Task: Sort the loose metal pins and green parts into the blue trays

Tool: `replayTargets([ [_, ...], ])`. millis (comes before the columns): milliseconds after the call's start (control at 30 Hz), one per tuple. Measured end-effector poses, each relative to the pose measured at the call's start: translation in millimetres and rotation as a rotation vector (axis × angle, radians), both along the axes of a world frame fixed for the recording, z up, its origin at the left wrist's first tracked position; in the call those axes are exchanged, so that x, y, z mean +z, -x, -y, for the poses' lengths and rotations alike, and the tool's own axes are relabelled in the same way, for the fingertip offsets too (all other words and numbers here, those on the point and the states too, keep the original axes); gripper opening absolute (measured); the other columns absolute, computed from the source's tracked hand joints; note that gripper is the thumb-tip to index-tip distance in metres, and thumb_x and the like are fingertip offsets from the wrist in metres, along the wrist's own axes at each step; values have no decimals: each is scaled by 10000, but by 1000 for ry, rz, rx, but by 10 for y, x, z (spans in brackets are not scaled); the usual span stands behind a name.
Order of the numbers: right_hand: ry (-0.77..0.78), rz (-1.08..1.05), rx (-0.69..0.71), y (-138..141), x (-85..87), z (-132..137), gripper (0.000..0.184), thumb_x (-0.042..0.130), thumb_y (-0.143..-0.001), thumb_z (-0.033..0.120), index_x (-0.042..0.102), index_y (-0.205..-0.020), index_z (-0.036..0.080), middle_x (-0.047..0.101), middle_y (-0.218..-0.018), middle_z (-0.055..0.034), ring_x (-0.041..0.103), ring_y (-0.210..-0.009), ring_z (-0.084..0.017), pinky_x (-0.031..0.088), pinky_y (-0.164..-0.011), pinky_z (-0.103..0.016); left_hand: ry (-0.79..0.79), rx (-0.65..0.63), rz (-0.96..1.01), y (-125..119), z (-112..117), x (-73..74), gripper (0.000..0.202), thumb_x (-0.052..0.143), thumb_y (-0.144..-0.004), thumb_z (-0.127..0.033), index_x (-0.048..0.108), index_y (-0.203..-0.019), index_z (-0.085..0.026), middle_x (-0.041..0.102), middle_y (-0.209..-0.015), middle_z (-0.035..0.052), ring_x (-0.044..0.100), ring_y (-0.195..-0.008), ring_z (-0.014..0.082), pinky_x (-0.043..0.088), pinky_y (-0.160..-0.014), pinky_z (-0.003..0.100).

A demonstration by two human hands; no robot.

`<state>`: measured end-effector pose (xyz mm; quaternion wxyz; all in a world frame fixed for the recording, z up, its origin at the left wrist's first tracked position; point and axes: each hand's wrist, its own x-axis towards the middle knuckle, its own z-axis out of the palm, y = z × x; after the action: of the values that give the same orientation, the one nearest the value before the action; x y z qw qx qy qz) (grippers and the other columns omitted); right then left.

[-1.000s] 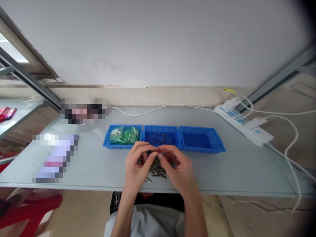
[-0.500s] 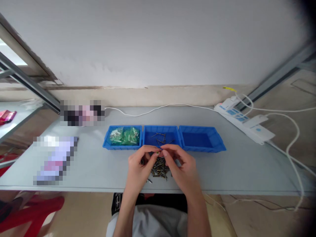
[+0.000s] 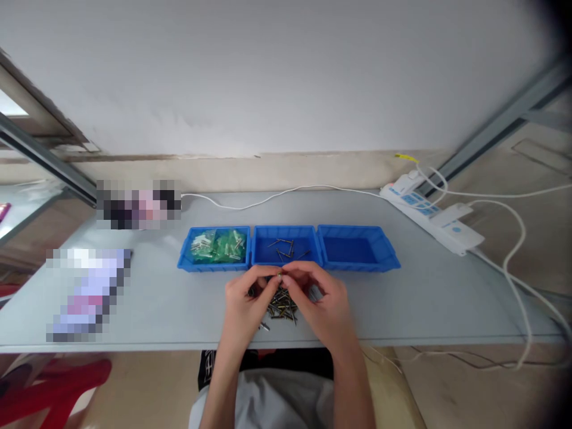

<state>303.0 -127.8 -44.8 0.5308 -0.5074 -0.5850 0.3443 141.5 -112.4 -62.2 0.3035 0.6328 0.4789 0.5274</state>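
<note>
Above a pile of loose metal screws [image 3: 282, 305] my left hand [image 3: 252, 298] and my right hand [image 3: 319, 298] meet fingertip to fingertip. Both are closed in a pinch on a small brass-coloured metal piece [image 3: 279, 277], mostly covered by the fingers, so its exact kind does not show. The middle blue bin [image 3: 261, 255], just beyond my fingers, has several thin screws [image 3: 285, 249] in it. In the left blue bin [image 3: 182, 260] lie green and clear bags [image 3: 227, 245] with pale pieces. My left palm partly hides a dark piece beside the pile.
A third blue bin [image 3: 388, 260] stands at the right of the row. Further right lies a white power strip [image 3: 440, 223], with white cables [image 3: 513, 262] running over the table [image 3: 442, 304]. Blurred-out items occupy the table's left side. A red stool [image 3: 67, 387] is below left.
The view has shifted a little, so the bins and table appear further left. My hands stay over the pile, and my right fingertips have closed in tighter around the small metal piece.
</note>
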Motion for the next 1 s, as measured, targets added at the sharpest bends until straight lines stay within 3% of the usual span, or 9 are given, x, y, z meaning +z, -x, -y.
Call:
replayTargets([
  [333, -86, 79, 14, -18, -24, 1, 55, 756, -990, 284, 807, -989, 265, 773, -835, -1, 663, -675, -152, 559, -645, -266, -80, -56, -9, 1, -10, 27, 91, 755, -948, -160, 817, -903, -209, 835, -867, 5, 546, -544, 83, 506, -605, 195],
  [500, -174, 154, -273, 7, -73, -27, 159, 720, -1043, 325, 847, -1117, 264, 801, -868, -24, 685, -672, -163, 562, -663, -291, -16, 77, 61, -22, 39, 45, 302, 699, -1031, -249, 748, -1329, -239, 844, -977, 19, 539, -531, 84, 488, -576, 202],
  [600, -157, 206, -355, 0, -103, -48, 236, 700, -1057, 345, 840, -1220, 248, 841, -902, -34, 728, -679, -169, 580, -690, -294, -8, 217, 129, -9, 58, 32, 216, 654, -1082, -330, 765, -1233, -223, 816, -868, 14, 632, -596, 106, 495, -604, 205],
  [767, -63, 303, -313, -111, -71, -17, 232, 672, -1049, 373, 857, -1070, 235, 807, -778, -12, 634, -562, -151, 526, -616, -282, 26, 266, 159, 22, 52, 18, 275, 621, -1099, -410, 791, -1050, -199, 765, -742, 5, 702, -664, 140, 515, -642, 221],
  [1000, 145, 530, -61, -343, -104, 42, 161, 716, -968, 345, 840, -1022, 257, 721, -677, 17, 573, -526, -160, 410, -543, -294, 63, 257, 173, 25, 47, 41, 273, 617, -1094, -405, 785, -1037, -197, 735, -703, -11, 673, -622, 141, 498, -627, 238],
])
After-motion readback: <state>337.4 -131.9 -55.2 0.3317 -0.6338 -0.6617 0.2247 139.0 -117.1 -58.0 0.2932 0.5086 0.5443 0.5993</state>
